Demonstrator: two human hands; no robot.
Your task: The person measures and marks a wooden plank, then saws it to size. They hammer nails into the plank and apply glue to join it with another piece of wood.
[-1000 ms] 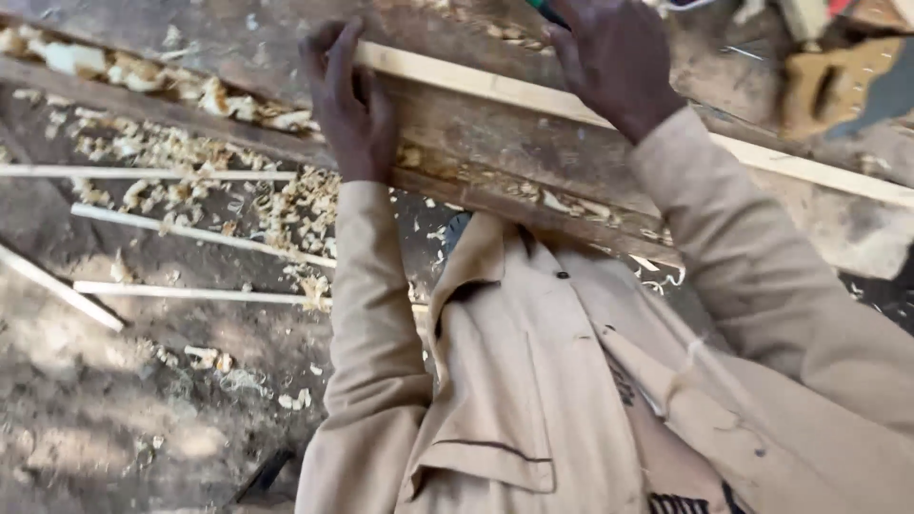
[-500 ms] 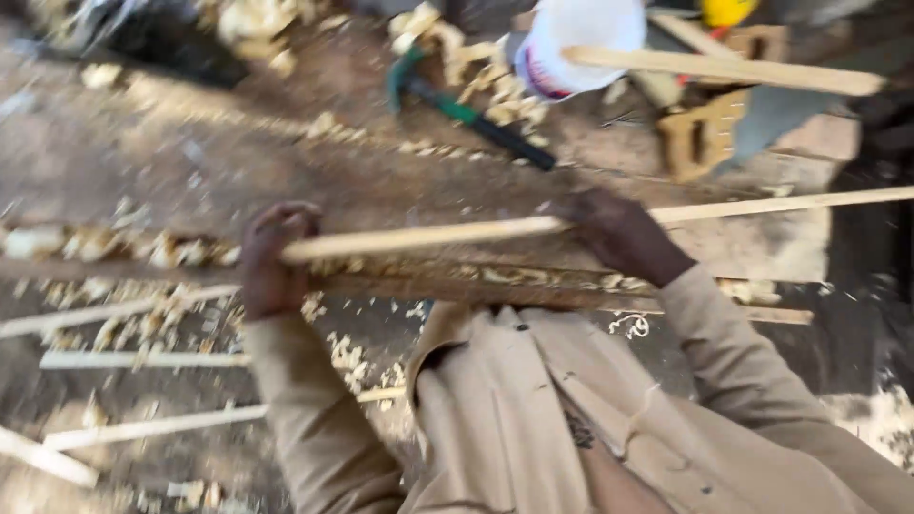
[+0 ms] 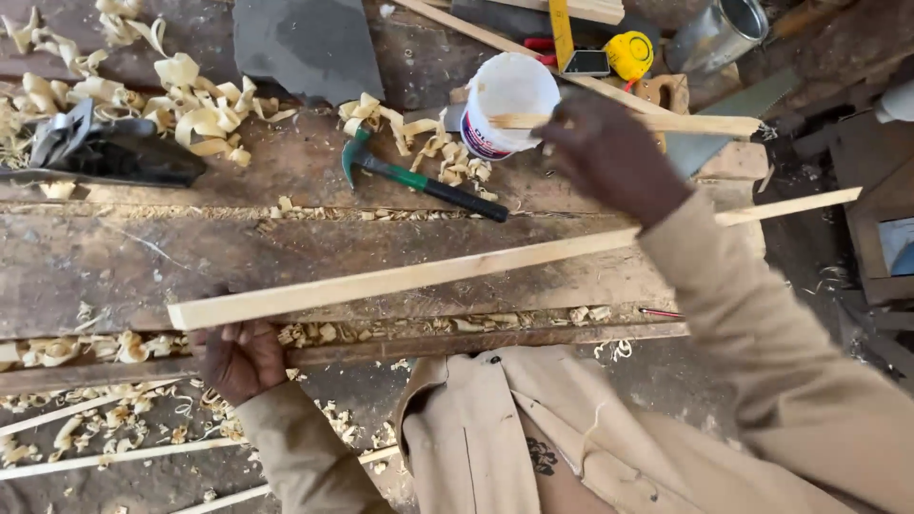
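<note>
A long pale wooden strip (image 3: 428, 274) lies slantwise across the worn workbench (image 3: 114, 266). My left hand (image 3: 238, 360) grips its near left end from below, at the bench's front edge. My right hand (image 3: 609, 157) has left that strip and is closed over a shorter wooden strip (image 3: 709, 124). This shorter strip rests across the top of a white plastic tub (image 3: 509, 95) at the back of the bench. Both arms are in tan sleeves, and my tan jacket fills the lower middle of the view.
A hammer (image 3: 419, 181) with a green and black handle lies behind the long strip. A dark hand plane (image 3: 105, 152) sits at the left among curled shavings (image 3: 205, 114). A yellow tape measure (image 3: 630, 52), a metal can (image 3: 719, 33) and a handsaw (image 3: 709, 133) crowd the back right. Thin strips (image 3: 95, 459) lie on the floor.
My view has swung up over the bench. My right hand let go of the long strip and moved back to the short strip on the tub. My left hand still holds the long strip.
</note>
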